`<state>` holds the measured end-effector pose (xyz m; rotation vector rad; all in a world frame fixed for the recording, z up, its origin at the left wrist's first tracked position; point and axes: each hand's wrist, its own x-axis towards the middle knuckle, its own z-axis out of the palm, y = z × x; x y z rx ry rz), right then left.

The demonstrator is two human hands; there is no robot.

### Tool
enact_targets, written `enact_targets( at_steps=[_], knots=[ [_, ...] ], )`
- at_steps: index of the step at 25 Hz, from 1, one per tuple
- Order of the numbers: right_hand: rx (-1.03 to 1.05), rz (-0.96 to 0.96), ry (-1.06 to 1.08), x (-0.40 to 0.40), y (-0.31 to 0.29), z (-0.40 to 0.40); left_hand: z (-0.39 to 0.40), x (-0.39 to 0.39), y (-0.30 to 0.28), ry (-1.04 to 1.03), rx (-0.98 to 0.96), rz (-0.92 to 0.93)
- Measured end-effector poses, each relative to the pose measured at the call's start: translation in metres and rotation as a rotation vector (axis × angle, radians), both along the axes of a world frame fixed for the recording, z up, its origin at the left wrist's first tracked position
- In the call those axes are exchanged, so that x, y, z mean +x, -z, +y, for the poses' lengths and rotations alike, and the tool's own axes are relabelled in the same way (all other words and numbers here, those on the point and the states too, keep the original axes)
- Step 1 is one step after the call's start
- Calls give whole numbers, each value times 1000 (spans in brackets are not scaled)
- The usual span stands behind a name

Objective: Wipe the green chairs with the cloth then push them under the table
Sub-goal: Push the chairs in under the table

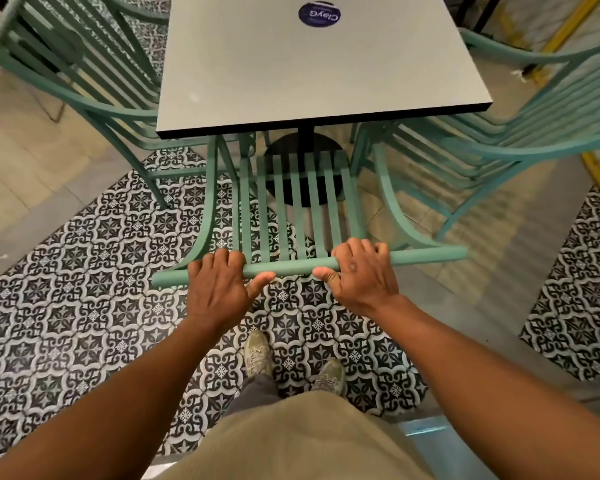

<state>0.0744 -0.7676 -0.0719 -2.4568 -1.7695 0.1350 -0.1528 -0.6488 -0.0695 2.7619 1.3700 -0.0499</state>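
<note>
Push step in hand, by look of it. Left hand (219, 289) and right hand (359, 273) both curled tight round top rail (290, 266) of middle green chair (293, 202), thumbs under bar. No cloth in view, neither hand carries one. Chair faces table's near edge (323, 121), slatted back just short of it, front seemingly tucked beneath. Side chairs (84, 84) flank left and right edges. Next move likely: straight shove forward, square to pedestal (303, 168), no snagging neighbours' legs.

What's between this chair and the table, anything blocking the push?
Nothing visible blocks it. Both hands, left and right, grip the top rail of the chair, whose seat is already partly under the table. The black table base sits ahead beneath it.
</note>
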Motion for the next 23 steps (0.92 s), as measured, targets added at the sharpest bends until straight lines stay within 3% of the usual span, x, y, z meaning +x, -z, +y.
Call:
enact_targets(
  at_steps=[5,10,15,23],
  knots=[
    [8,100,89,25,-16,-13,-20,54,-23,76,-77,5],
    [-24,89,588,120,-47,-101,-89,221,-66,488,-167,-90],
    [-226,162,974,176,-59,-244,-192,359,-71,840,-190,56],
    [-255,221,1198,250,-63,-335,-274,469,-56,1013,-169,160]
  ],
)
